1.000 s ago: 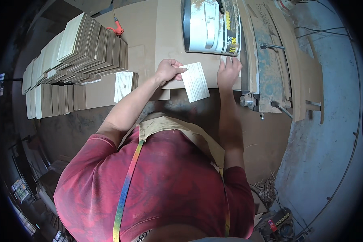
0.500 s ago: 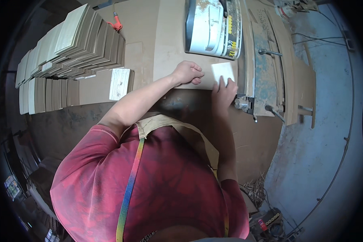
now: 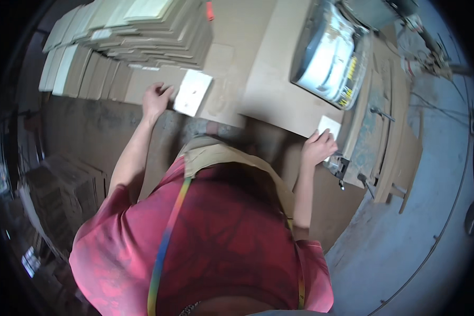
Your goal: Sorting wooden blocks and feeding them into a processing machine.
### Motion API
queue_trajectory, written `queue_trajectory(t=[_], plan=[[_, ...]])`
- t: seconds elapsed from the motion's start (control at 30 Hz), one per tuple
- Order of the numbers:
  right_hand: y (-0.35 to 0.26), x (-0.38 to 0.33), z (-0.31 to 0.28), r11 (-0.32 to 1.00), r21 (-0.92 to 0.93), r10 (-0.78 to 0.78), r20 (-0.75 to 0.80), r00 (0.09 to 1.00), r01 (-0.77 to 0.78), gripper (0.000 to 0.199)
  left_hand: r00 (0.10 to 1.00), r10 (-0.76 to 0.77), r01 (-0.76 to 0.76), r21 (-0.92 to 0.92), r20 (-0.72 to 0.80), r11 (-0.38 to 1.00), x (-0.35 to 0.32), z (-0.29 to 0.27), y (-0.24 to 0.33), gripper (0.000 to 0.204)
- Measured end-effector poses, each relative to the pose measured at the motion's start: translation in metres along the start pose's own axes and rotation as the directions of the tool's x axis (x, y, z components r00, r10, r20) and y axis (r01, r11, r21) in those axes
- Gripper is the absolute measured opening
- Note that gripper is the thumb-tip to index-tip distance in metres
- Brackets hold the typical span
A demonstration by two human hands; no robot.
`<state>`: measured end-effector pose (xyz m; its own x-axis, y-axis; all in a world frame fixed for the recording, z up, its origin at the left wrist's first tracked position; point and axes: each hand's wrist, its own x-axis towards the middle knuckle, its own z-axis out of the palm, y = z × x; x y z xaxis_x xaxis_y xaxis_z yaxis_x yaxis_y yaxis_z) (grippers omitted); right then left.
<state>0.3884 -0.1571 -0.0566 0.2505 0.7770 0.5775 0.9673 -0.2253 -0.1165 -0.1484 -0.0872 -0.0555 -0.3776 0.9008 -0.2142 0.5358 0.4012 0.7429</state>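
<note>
My left hand is at the table's near edge on the left, its thumb and fingers apart with nothing seen between them. Just right of it lies a pale rectangular block with a few dark spots on its top. On the right, my right hand grips a small white rectangular piece, fingers over its face. That piece lies at the corner of the brown board, close to the machine's edge. The underside of the piece is hidden.
Tall stacks of thin pale boards fill the left of the table. A white plastic container stands back right. Beside it runs a worn blue-painted machine bed with protruding handles. Something red lies at the back.
My left hand has moved left from beside my right hand to the pale block, and its fingers have loosened. My right hand stays with the white piece. The view has shifted and turned.
</note>
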Motion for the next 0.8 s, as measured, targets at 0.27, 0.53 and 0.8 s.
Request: queue_trajectory(t=[0.27,0.53,0.8], plan=[[0.030,0.079,0.002,0.964,0.263,0.056,-0.071,0.996,-0.036,0.021,0.938,-0.237,0.220,0.095,0.253,0.971,0.016,0.054,0.001,0.092],[-0.202,0.056,-0.036,0.643,0.528,-0.471,0.844,0.256,-0.555,0.037,0.861,-0.205,0.210,0.042,0.465,0.977,0.006,0.075,0.020,0.091],[-0.227,-0.037,0.081,0.380,0.134,-0.403,0.915,-0.033,-0.915,0.028,0.849,-0.261,0.215,0.150,0.459,0.965,0.002,0.102,-0.014,0.103]])
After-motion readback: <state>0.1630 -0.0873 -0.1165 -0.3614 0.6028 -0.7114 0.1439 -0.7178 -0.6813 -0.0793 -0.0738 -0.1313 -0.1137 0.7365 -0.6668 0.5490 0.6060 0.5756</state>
